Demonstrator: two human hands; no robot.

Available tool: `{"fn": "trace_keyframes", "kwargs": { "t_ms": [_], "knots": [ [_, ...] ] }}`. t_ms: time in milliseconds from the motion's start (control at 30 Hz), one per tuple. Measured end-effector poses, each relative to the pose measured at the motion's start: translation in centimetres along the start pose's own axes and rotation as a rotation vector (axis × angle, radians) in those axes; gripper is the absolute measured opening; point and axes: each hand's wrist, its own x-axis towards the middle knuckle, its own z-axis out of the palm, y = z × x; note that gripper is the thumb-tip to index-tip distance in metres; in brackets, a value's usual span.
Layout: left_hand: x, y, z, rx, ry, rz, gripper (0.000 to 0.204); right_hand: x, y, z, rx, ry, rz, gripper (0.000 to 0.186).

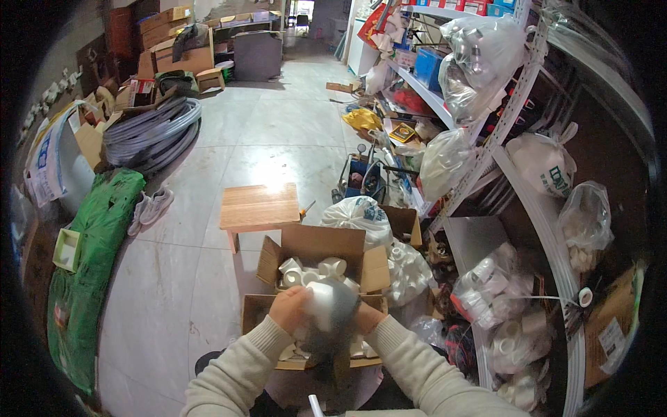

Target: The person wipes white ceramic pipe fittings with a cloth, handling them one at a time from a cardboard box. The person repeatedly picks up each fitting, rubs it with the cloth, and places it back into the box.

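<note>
My left hand is closed on the left side of a white plastic pipe fitting, held above two open cartons. Against the fitting's right side hangs a dark grey, cloth-like thing, smeared by motion. My right hand is closed at its right edge, with the fingertips hidden behind it. In the far carton lie several white pipe fittings. More white pieces show in the near carton, directly below my hands.
A small wooden stool stands beyond the cartons. White bags and a clear bag of white fittings crowd the right side, beside a metal shelf. Coiled grey hose and a green-wrapped bundle lie left.
</note>
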Motion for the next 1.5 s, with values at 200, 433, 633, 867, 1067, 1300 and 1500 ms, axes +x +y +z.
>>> {"fn": "trace_keyframes", "kwargs": {
  "t_ms": [200, 433, 633, 867, 1067, 1300, 1500],
  "knots": [
    [1.9, -2.9, -1.5, 0.117, 0.134, 0.053, 0.024, 0.7, 9.1, -2.1, -1.077, 0.339, -0.281, 0.067],
    [1.2, -1.9, 1.2, -0.051, 0.162, 0.021, 0.023, -2.0, 3.5, 1.6, -0.582, 0.536, -0.319, 0.068],
    [-0.7, -0.5, 3.2, -0.294, 0.118, -0.049, 0.027, -1.3, 3.0, -1.2, 0.201, 0.363, -0.066, 0.04],
    [-3.2, -2.5, 1.8, -0.049, 0.311, -0.065, 0.027, -2.4, 4.4, -2.2, -0.235, 0.082, -0.062, 0.032],
    [-2.4, -4.8, -2.5, 1.202, 0.398, 0.559, 0.042, -2.6, 4.8, -2.9, -0.504, -0.016, -0.227, 0.037],
    [-5.7, -2.6, 5.5, 1.069, -0.01, 0.317, 0.058, -5.6, 0.4, -1.9, -0.243, -0.086, -0.442, 0.03],
    [-5.2, -3.5, 8.3, 0.664, 0.189, 0.208, 0.053, -3.2, 4.5, -3.1, -0.603, 0.337, -0.384, 0.035]
  ]
}}
